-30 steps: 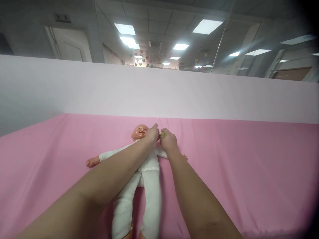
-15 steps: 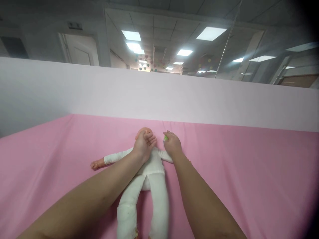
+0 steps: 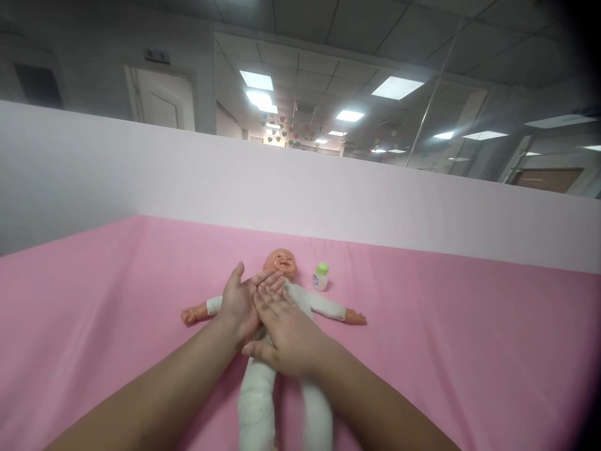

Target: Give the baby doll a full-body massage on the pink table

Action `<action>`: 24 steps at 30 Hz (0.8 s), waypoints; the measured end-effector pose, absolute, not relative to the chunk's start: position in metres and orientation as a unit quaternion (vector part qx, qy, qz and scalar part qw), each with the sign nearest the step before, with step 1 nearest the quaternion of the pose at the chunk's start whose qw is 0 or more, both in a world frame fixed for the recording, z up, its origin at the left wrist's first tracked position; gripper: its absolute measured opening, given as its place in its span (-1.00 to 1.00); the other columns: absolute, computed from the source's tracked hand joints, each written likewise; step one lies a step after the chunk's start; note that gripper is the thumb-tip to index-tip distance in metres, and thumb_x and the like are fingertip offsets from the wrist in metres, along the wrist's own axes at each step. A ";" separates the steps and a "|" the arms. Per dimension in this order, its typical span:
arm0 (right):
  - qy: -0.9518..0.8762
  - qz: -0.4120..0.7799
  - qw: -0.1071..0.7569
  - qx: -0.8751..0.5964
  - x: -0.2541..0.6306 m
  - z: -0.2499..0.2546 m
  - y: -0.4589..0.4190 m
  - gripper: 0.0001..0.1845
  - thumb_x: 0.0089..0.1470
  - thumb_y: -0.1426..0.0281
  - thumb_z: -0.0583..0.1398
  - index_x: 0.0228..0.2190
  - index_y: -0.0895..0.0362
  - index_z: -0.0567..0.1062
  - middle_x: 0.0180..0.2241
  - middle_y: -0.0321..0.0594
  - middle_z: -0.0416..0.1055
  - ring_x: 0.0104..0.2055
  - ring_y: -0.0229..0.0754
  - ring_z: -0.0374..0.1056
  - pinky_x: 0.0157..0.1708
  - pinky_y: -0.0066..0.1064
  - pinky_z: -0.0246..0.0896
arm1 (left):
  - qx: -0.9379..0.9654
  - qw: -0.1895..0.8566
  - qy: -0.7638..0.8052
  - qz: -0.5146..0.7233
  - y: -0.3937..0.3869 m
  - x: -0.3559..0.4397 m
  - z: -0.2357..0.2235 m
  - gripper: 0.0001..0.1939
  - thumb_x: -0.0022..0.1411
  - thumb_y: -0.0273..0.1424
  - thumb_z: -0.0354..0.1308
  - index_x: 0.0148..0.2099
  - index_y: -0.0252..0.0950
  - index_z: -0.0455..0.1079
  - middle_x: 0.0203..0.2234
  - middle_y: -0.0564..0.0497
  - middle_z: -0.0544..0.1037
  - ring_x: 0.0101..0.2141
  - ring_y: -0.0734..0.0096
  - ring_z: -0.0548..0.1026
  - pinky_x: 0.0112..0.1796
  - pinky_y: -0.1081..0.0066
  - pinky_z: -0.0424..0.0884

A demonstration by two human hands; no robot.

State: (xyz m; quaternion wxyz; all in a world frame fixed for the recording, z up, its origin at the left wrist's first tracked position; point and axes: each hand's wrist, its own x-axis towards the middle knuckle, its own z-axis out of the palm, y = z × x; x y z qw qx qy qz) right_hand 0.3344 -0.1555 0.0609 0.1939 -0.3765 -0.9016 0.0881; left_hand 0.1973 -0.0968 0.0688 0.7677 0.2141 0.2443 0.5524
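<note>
A baby doll [image 3: 282,263] in a white suit lies face up on the pink sheet [image 3: 469,351], arms spread and legs toward me. My left hand [image 3: 240,302] rests flat on its chest, fingers apart. My right hand [image 3: 282,332] lies flat over the doll's belly, partly overlapping the left hand's fingers. Neither hand holds anything. A small white bottle with a green cap [image 3: 321,276] stands upright on the sheet, just right of the doll's head and apart from both hands.
A pale partition wall [image 3: 328,194] runs along the far edge of the pink surface. Above it are office ceiling lights, a door [image 3: 162,100] at the left and glass panels at the right.
My right hand has let go of the green-capped bottle, which now stands beside the doll's head, and moved onto the doll's torso. My left hand slid from the doll's face down to its chest.
</note>
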 end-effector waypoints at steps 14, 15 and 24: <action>-0.905 0.046 0.208 -0.368 0.334 0.046 -0.151 0.16 0.23 -0.22 0.07 0.47 0.25 -0.26 0.50 0.07 -0.40 0.55 0.18 -0.43 0.49 0.11 -0.44 | 0.177 0.845 0.173 0.474 -0.104 0.210 0.053 -0.01 0.30 0.24 0.01 0.36 -0.57 0.23 0.17 -0.50 0.48 0.18 -0.20 0.48 0.17 -0.03 0.42; -0.899 0.043 0.206 -0.384 0.335 0.045 -0.147 0.14 0.25 -0.21 0.06 0.47 0.25 -0.24 0.50 0.07 -0.39 0.55 0.18 -0.44 0.49 0.14 -0.47 | 0.174 0.848 0.173 0.471 -0.104 0.210 0.053 0.00 0.29 0.25 0.01 0.37 -0.57 0.23 0.16 -0.51 0.48 0.17 -0.21 0.49 0.16 -0.05 0.42; -0.918 0.021 0.161 -0.361 0.337 0.047 -0.146 0.00 0.33 -0.08 0.06 0.47 0.23 -0.19 0.50 0.03 -0.25 0.55 0.09 -0.36 0.49 0.14 -0.52 | 0.193 0.803 0.159 0.540 -0.075 0.173 0.062 -0.01 0.36 0.23 -0.09 0.40 -0.60 0.13 0.17 -0.55 0.45 0.15 -0.17 0.51 0.09 0.03 0.50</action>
